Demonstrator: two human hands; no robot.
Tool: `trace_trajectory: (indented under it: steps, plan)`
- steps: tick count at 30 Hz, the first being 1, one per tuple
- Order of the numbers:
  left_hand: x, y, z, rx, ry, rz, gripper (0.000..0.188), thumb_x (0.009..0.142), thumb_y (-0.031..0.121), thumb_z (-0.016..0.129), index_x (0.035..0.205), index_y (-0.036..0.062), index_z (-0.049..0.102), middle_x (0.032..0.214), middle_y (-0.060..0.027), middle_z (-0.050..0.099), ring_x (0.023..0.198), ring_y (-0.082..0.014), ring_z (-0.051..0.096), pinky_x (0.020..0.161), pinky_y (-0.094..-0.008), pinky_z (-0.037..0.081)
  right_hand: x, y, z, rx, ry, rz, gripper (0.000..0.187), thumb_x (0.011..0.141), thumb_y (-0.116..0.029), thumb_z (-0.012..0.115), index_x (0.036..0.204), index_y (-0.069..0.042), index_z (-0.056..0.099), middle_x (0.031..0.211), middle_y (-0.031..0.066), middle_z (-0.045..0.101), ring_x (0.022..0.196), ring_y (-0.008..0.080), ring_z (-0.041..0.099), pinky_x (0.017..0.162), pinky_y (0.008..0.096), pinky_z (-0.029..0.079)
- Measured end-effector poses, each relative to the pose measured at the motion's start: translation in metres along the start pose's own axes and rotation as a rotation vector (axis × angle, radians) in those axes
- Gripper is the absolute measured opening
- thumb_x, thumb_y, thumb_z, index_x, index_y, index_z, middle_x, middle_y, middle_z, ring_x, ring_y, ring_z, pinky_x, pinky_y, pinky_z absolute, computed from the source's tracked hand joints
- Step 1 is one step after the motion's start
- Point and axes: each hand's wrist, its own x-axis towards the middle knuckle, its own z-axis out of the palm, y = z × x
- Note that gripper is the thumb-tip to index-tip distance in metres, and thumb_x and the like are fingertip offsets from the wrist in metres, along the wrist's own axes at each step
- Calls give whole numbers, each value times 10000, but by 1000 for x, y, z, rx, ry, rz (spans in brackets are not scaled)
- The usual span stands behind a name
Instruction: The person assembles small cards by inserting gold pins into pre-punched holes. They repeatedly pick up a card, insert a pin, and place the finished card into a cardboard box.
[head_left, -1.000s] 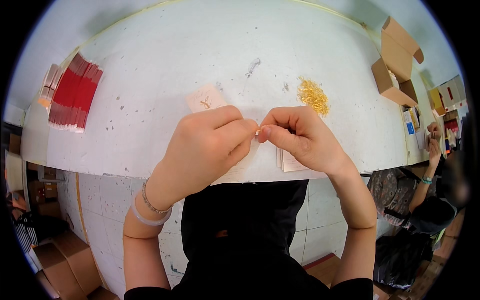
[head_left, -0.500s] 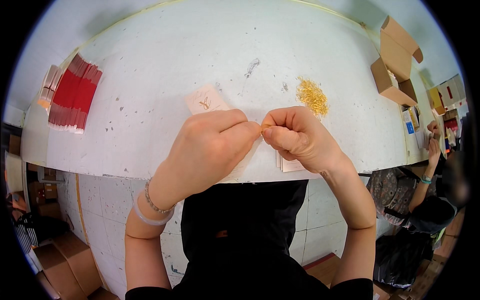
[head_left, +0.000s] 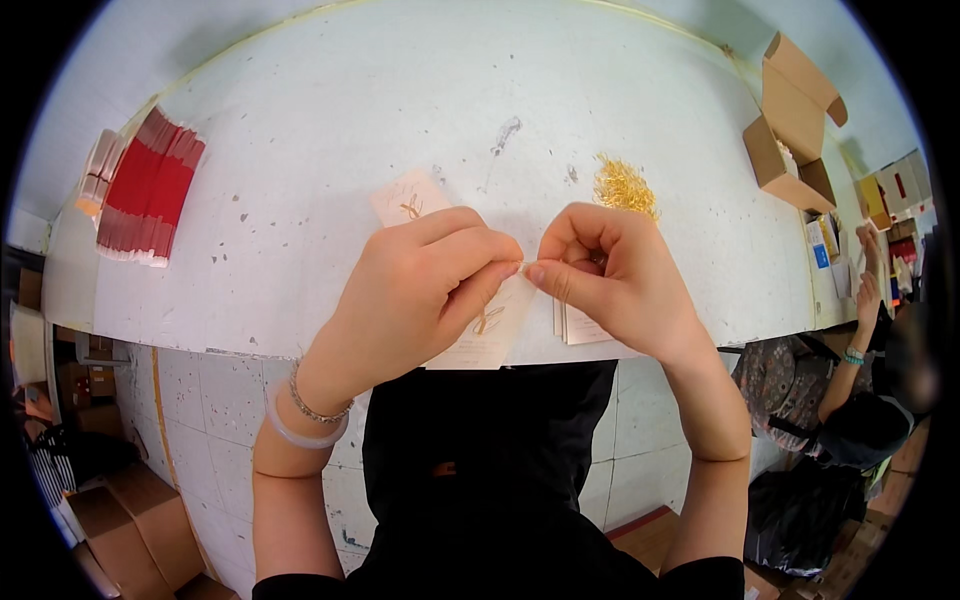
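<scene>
My left hand (head_left: 420, 280) and my right hand (head_left: 620, 280) meet fingertip to fingertip above the table's near edge. Both are closed in a pinch; whatever lies between the tips is too small to make out. Below the left hand, a pale pink card (head_left: 495, 325) with a gold motif reaches the table edge, partly covered by that hand. Another pink card (head_left: 410, 195) with a gold motif lies farther off. A few pale cards (head_left: 580, 328) stick out from under my right hand. Just beyond it sits a heap of small gold pieces (head_left: 625, 185).
Red folded paper items (head_left: 152, 190) stand in a row on the white table (head_left: 400, 90) at the left. An open cardboard box (head_left: 785, 165) stands far right. Another person's arm (head_left: 850, 360) shows at the right. Brown cartons (head_left: 140, 530) rest at lower left.
The fingers of both hands have shifted and loosened a little, still pinching at the tips. More of the near card now shows below my left hand.
</scene>
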Motion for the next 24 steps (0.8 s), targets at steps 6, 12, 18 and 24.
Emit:
trace_trajectory:
  steps: [6, 12, 18, 24]
  plan:
    - [-4, 7, 15, -79, 251, -95, 338, 848, 18, 695, 1165, 38, 576, 694, -50, 599, 567, -160, 568, 526, -255, 457, -10, -6, 12, 144, 151, -60, 174, 842, -67, 685, 714, -5, 585, 527, -64, 400, 516, 30, 319, 465, 239, 269]
    - [-5, 3, 19, -45, 334, -86, 356, 865, 23, 693, 1194, 39, 559, 685, -49, 613, 553, -139, 572, 514, -238, 459, -11, -6, 18, 203, 166, -58, 172, 850, -44, 671, 709, -2, 582, 533, -64, 399, 522, 25, 321, 466, 233, 265]
    - [-4, 5, 22, 22, 366, -26, 351, 864, 31, 698, 1188, 26, 563, 686, -52, 616, 555, -141, 576, 513, -237, 462, -11, -2, 19, 158, 181, -82, 167, 850, -42, 666, 710, 0, 584, 530, -57, 422, 520, 23, 333, 465, 229, 272]
    - [-2, 6, 27, 24, 353, -3, 362, 855, 43, 715, 1180, 2, 562, 686, -57, 621, 569, -140, 584, 528, -240, 478, -12, 2, 20, 195, 235, -80, 166, 848, -40, 669, 711, 6, 586, 519, -50, 435, 513, 20, 341, 459, 222, 272]
